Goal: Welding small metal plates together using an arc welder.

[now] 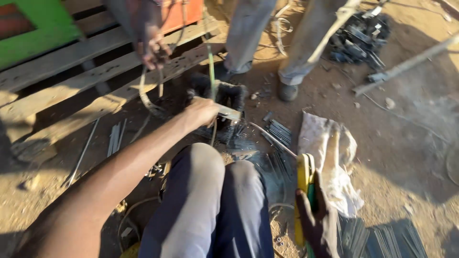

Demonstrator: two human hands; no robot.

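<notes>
My left hand (201, 112) reaches forward over my knees and grips a flat pale metal strip (228, 113), held against a dark metal piece (229, 93) on the ground. My right hand (316, 223), in a dark glove, is closed on a yellow and green handled holder (303, 177). A thin rod (273, 139) runs from the holder up and left toward the dark piece. A thin green stem or wire (211, 67) stands upright just behind my left hand.
Another person stands close ahead, their shoes (288, 91) near the work, and a second person's hand (154, 48) holds a wire loop (148, 98). A wooden pallet (71, 81) lies left. Bundles of thin rods (279, 131), a crumpled sack (330, 153) and scrap (361, 36) lie right.
</notes>
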